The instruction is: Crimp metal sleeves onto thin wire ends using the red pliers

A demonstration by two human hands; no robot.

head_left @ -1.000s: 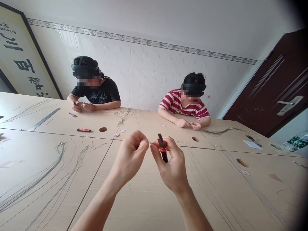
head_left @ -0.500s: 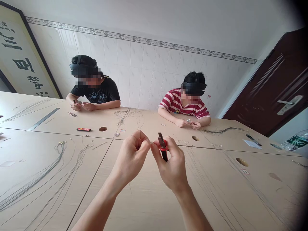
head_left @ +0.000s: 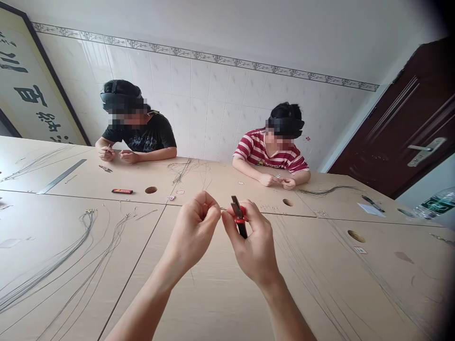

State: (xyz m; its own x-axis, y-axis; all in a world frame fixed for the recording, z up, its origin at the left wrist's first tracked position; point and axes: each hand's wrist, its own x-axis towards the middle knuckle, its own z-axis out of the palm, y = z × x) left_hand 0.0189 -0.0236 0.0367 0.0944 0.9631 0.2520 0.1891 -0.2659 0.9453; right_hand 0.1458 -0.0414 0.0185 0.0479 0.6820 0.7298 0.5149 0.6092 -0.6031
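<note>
Just left of the pliers [head_left: 241, 220], a thin piece [head_left: 222, 209] runs crosswise between the fingertips; the left hand [head_left: 195, 229] pinches its near end, the right hand [head_left: 256, 244] grips the pliers.

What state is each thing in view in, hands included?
Left hand: closed, pinching the thin piece
Right hand: closed around the pliers
Pliers: held upright, jaws slightly apart
Thin piece: spanning both hands' fingertips
Metal strip: lying flat
Red-and-black case: lying flat
Pen: lying down, cap unclear
Door: apparently shut
</note>
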